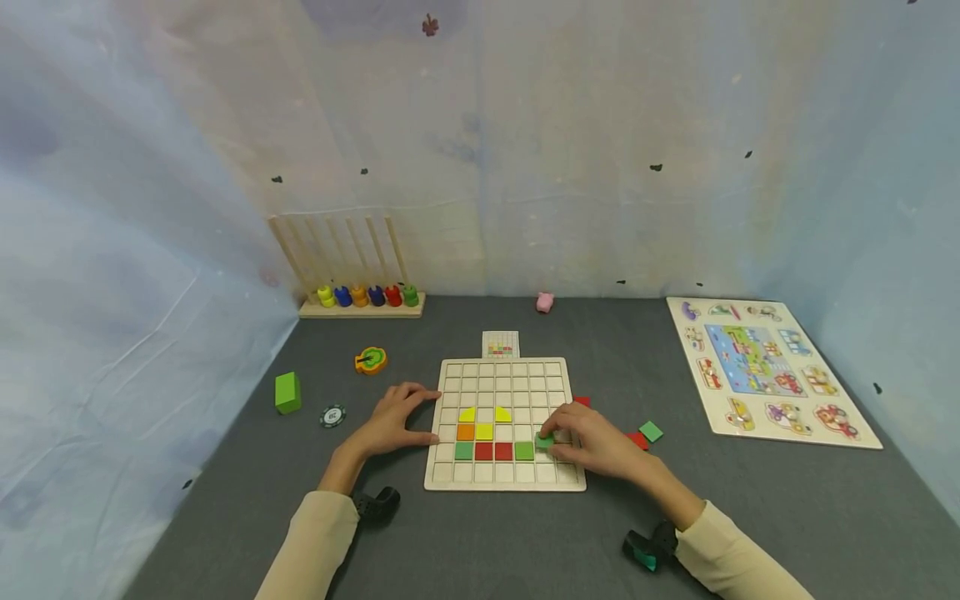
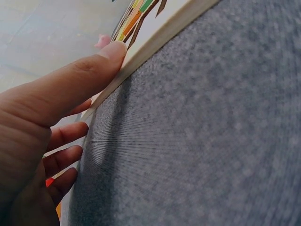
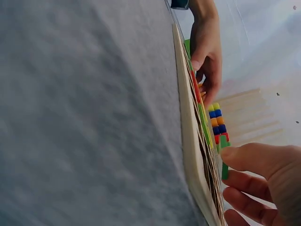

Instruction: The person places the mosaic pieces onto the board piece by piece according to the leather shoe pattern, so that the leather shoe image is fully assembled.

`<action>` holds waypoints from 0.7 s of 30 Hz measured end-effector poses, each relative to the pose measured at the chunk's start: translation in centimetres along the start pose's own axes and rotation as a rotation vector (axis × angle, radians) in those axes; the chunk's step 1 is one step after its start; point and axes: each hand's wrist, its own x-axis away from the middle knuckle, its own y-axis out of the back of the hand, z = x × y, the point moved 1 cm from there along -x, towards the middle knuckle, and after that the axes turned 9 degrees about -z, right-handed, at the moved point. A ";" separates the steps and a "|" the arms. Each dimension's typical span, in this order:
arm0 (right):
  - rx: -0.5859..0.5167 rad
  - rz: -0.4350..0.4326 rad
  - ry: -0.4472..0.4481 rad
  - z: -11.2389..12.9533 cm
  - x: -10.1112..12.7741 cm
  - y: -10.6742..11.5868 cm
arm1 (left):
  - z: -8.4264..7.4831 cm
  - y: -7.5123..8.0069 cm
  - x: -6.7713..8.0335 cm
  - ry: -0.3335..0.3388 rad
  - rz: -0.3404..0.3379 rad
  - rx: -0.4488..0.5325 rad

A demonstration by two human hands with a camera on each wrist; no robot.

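Two hands working the grid board (image 1: 505,482), pattern partly filled.
Right hand (image 1: 592,442) is pinching a green tile (image 1: 544,440) over the board's right side; left hand (image 1: 393,423), fingers spread, is bracing the board's left edge. Eight tiles are sitting in cells, most cells empty, spare tiles (image 1: 643,435) lying right of the board.

Staged recording booth, not a home: pale blue fabric backdrop (image 1: 112,250) hung on three sides, grey felt table (image 1: 525,533). Toddler toys laid out: grid board (image 1: 504,479), peg puzzle (image 1: 765,367) at right edge, ring stacker (image 1: 360,292) at far-left corner.
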 end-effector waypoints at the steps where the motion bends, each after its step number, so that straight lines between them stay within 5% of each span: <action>1: -0.004 0.003 0.010 0.1 0.1 -0.1 | 0.0 0.0 0.0 -0.002 -0.001 0.000; 21: 0.017 -0.065 0.045 0.0 1.0 -0.6 | 0.1 -0.1 0.0 -0.014 -0.015 -0.003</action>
